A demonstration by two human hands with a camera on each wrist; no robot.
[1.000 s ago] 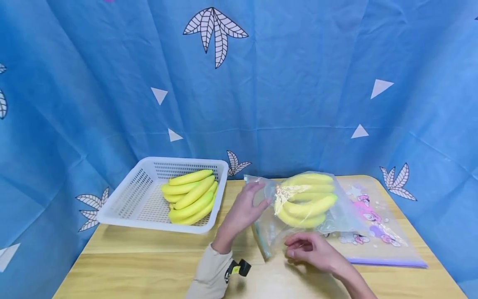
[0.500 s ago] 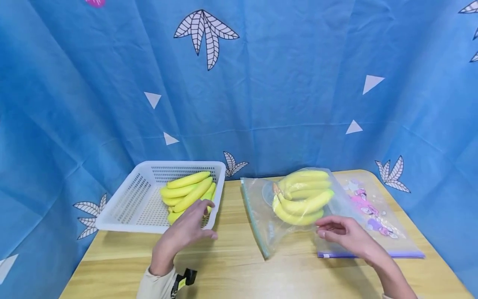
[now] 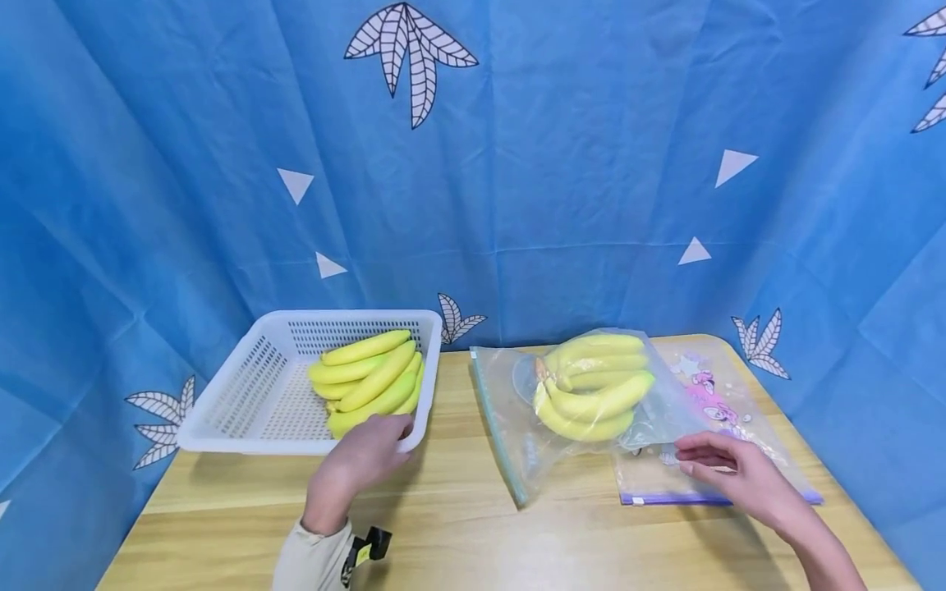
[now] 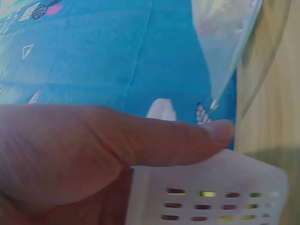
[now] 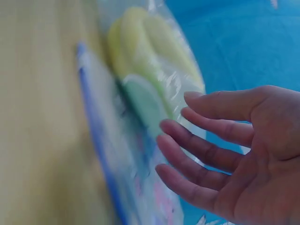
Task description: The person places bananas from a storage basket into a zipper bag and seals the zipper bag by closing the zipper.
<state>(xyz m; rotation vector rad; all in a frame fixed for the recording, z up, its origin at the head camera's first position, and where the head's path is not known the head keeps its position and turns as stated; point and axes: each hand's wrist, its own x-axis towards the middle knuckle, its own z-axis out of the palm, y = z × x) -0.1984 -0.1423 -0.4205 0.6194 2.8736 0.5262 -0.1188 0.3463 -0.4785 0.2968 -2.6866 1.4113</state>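
At its near right corner, a white plastic basket point(image 3: 222, 402) is gripped by my left hand point(image 3: 362, 460). In the left wrist view the thumb point(image 4: 183, 140) lies along the outside of the perforated wall, with the other fingers hidden behind it. Several yellow bananas point(image 3: 377, 377) lie in the basket's right half. My right hand point(image 3: 739, 476) hovers with relaxed, slightly bent fingers at the corner of a clear zip bag point(image 3: 510, 410), holding nothing. Inside that bag rests a bunch of bananas point(image 3: 599, 402); its green-edged mouth faces left.
Partly under the filled bag lies a flat, cartoon-printed zip bag point(image 3: 769, 443) with a purple slider edge point(image 3: 665, 499). Everything stands on a light wooden table point(image 3: 458, 542). A blue patterned curtain point(image 3: 562, 164) hangs close behind and at both sides.
My left hand has left the filled bag, moved left and taken hold of the basket's corner. My right hand has drifted right, away from the banana bag's near side.
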